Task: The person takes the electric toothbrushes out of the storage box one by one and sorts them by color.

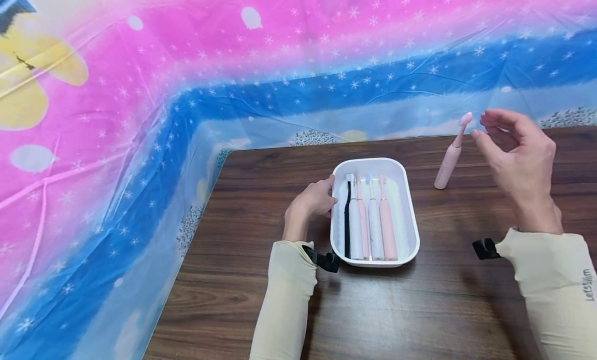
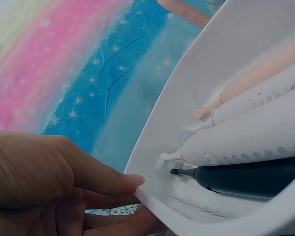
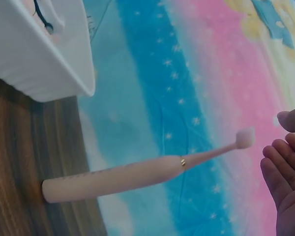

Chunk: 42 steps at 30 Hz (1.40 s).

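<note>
A pink electric toothbrush [image 1: 449, 166] stands upright on its base on the table, right of a white plastic tray [image 1: 412, 215]. My right hand [image 1: 524, 155] is just right of its brush head, fingers bent loosely and apart from it; the right wrist view shows a gap between the fingertips and the toothbrush [image 3: 118, 179]. At the tray's left wall, my left hand [image 1: 310, 202] grips the rim, with the thumb at the edge in the left wrist view. Inside lie a black toothbrush [image 1: 347, 220], white electric toothbrushes [image 1: 375, 228] and pink ones [image 1: 387, 228], side by side, heads toward the far end.
The dark wood-grain table [image 1: 224, 277] ends at a patterned pink and blue cloth [image 1: 261, 90] behind and to the left. Black straps with small mounts [image 1: 486, 248] sit at both wrists, over cream sleeves [image 1: 286, 298].
</note>
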Each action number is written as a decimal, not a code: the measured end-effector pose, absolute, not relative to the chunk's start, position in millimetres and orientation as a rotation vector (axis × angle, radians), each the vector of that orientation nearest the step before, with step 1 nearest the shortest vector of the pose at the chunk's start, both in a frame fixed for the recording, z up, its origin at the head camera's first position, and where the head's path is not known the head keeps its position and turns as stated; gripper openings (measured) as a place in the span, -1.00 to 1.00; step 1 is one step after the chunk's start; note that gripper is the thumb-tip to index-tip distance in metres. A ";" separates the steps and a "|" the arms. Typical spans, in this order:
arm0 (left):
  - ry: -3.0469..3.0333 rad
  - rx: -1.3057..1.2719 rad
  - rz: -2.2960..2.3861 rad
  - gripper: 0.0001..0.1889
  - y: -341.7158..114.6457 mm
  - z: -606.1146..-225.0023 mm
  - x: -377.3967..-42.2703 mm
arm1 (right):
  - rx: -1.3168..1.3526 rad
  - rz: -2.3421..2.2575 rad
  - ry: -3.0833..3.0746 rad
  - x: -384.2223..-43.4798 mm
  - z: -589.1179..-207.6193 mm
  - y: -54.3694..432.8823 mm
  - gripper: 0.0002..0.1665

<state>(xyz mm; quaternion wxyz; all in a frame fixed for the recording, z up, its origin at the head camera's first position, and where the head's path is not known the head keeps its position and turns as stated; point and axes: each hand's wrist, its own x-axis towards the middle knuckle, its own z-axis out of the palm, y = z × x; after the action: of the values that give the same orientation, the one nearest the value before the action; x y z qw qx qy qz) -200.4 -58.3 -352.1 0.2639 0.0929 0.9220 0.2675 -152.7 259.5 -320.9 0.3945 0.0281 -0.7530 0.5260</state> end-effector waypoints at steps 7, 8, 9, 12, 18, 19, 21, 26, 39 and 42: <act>2.497 0.258 0.703 -0.33 -57.3 -352.1 -199.3 | 0.115 1.358 -1.887 -151.7 -313.3 252.0 -0.59; 2.499 0.260 0.697 -0.33 -57.0 -351.9 -199.2 | 0.118 1.360 -1.885 -150.9 -312.0 250.1 -0.60; 2.501 0.262 0.695 -0.33 -56.7 -351.5 -199.0 | 0.122 1.372 -1.878 -150.1 -310.6 247.8 -0.60; 2.498 0.259 0.704 -0.33 -55.9 -350.8 -199.2 | 0.144 1.404 -1.857 -148.4 -306.2 240.3 -0.62; 2.494 0.252 0.700 -0.33 -55.5 -350.9 -200.3 | 0.196 1.411 -1.867 -147.9 -303.9 226.1 -0.62; 2.493 0.254 0.700 -0.33 -55.6 -351.1 -200.5 | 0.204 1.400 -1.880 -148.5 -305.1 224.3 -0.62; 2.494 0.260 0.703 -0.33 -55.8 -351.5 -201.1 | 0.225 1.381 -1.908 -150.1 -308.4 220.6 -0.62; 2.495 0.272 0.711 -0.33 -57.0 -351.9 -201.6 | 0.290 1.329 -1.970 -154.1 -316.6 210.8 -0.62; 2.489 0.266 0.730 -0.33 -59.6 -352.7 -200.6 | 0.351 1.224 -2.058 -162.8 -324.7 187.7 -0.59; 2.476 0.258 0.745 -0.33 -59.3 -353.2 -199.6 | 0.367 1.226 -2.076 -164.4 -325.5 184.9 -0.59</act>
<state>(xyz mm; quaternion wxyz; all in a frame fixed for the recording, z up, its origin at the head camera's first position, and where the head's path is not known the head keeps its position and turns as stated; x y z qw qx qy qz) -199.6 -59.3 -353.2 0.2683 0.0956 0.9179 0.2762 -164.4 184.9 -325.5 0.3441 0.1413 -0.7993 0.4719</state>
